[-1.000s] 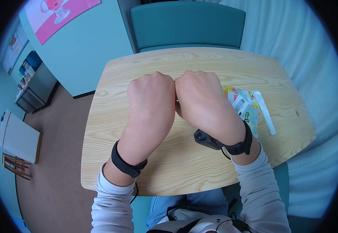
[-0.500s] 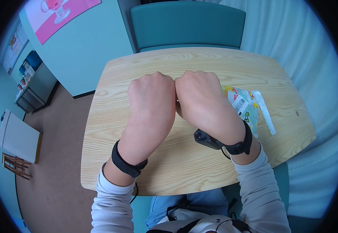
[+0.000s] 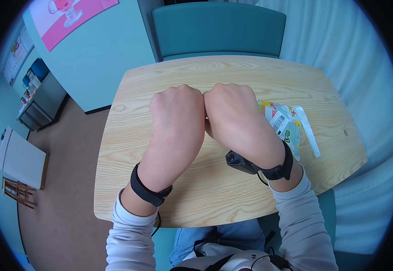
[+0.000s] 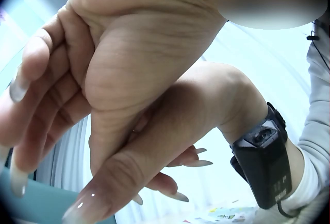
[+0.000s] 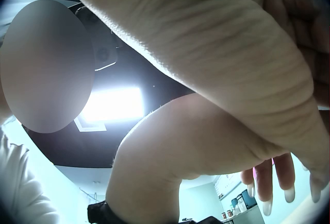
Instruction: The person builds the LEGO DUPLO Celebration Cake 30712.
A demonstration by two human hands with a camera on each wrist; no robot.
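My left hand (image 3: 176,110) and right hand (image 3: 231,110) are held side by side over the wooden table (image 3: 223,198), wrists bent and knuckles away from me. They meet along their thumb sides in the head view, which hides the fingers. From the left wrist, the left fingers (image 4: 38,105) hang loosely curled around nothing, and the right thumb (image 4: 121,172) points down past the left palm. In the right wrist view the left fingertips (image 5: 267,188) hang below the right palm (image 5: 221,54). A colourful printed plastic packet (image 3: 294,131) lies just right of the right hand.
A white strip (image 3: 308,131) runs along the packet's right side. Beyond the table's far edge stands a teal seat back (image 3: 219,29). Pale curtains (image 3: 363,104) hang at the right. Each wrist wears a black strap, and a camera (image 3: 241,162) shows on the right one.
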